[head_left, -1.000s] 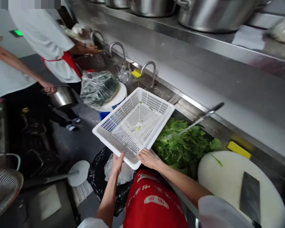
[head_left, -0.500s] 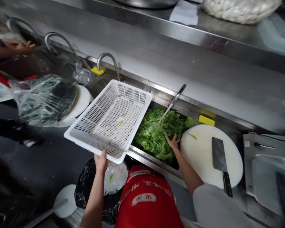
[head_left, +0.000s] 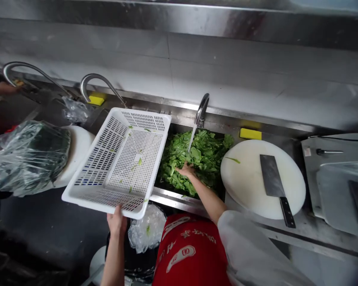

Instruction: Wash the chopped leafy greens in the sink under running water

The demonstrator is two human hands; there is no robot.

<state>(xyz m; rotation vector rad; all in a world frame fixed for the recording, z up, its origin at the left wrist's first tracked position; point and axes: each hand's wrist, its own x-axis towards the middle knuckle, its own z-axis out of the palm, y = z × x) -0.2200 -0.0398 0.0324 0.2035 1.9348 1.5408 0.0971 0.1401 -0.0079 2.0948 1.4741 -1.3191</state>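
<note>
At the sink point(head_left: 170, 197), leafy greens point(head_left: 205, 149) lie beneath and beyond the right hand point(head_left: 187, 170), its fingers parted and touching them. The left hand point(head_left: 117, 222) grips the near rim of a white basket point(head_left: 127, 169), left of the greens.

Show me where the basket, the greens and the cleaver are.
Basket point(head_left: 127, 165): head view, on its perforated floor.
Greens point(head_left: 205, 163): head view, middle of the pile.
Cleaver point(head_left: 272, 176): head view, on the blade.
</note>
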